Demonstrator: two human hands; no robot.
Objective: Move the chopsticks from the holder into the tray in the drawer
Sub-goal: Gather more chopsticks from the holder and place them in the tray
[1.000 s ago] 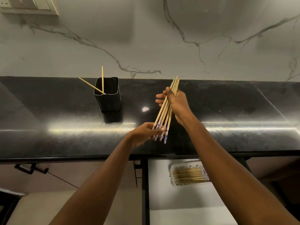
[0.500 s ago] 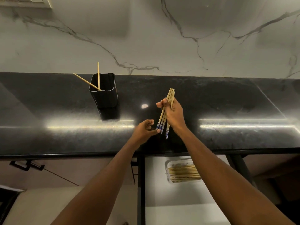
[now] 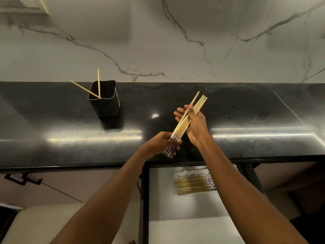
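Note:
A bundle of wooden chopsticks (image 3: 182,124) with blue-patterned ends slants over the black counter. My left hand (image 3: 162,143) grips its blue lower end. My right hand (image 3: 194,124) holds the upper part, thumb across the sticks. The black holder (image 3: 105,104) stands at the left of the counter with two chopsticks (image 3: 91,91) still in it. Below the counter edge, the open drawer (image 3: 161,199) holds a clear tray (image 3: 175,175) with several chopsticks (image 3: 191,184) lying flat in it.
The black counter (image 3: 246,111) runs across the view under a white marbled wall (image 3: 158,41). A closed cabinet front with a dark handle (image 3: 22,179) sits lower left. The drawer's white floor lies in front of the tray.
My left hand has taken hold of the bundle's blue end, which it only touched before. The bundle has tilted further to the right.

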